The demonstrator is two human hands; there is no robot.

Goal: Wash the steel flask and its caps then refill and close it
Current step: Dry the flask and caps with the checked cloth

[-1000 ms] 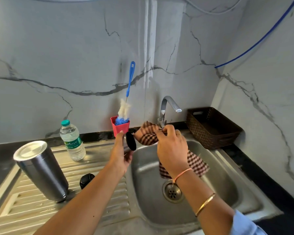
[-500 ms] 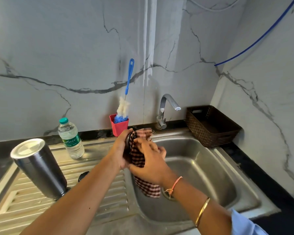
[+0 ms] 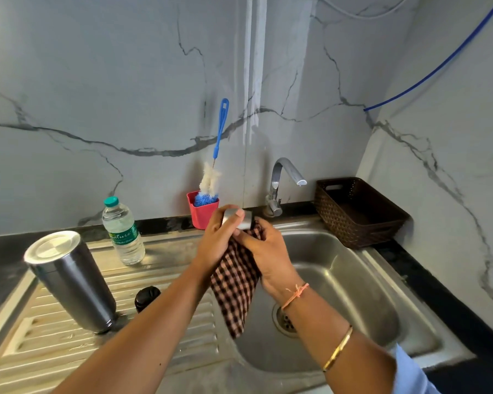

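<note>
Flask [image 3: 71, 282] at near left on the drainboard [image 3: 40, 354], standing narrow end down and flat steel end up, well apart from both hands. Just right of its foot, black cap [image 3: 146, 297] on the ribbed steel, partly hidden behind the left forearm. At the bottom right corner, a blue sleeve [image 3: 410, 373]; above it on the right wrist a gold bangle [image 3: 337, 349] and an orange thread [image 3: 295, 294]. Checked cloth [image 3: 235, 285] hanging between the two forearms, its lower end over the near-left rim of the sink [image 3: 353, 280], left of the drain [image 3: 282, 319]. Right hand [image 3: 268, 257] gripping the upper part of the cloth, fingers curled into the fabric, thumb up against the underside of the steel cap [image 3: 247, 221]. Left hand [image 3: 217, 240] holding that cap above the sink's far-left corner, fingers wrapped round its far side, thumb laid across the front; only slivers of steel visible on either side of the thumb. Cloth bunched right under the cap and touching it. Farther back on the drainboard, a water bottle [image 3: 123, 234] with a green lid, upright. Behind the hands, by the wall, a red cup [image 3: 202, 214] with a brush [image 3: 219, 137] standing in it, blue handle up and leaning on the marble. Right of it the tap [image 3: 282, 177], spout turned toward the basket [image 3: 359, 211], no water seen at the spout. Brown basket on the black counter in the far right corner. Higher up, a blue tube [image 3: 439, 72] across the right wall.
</note>
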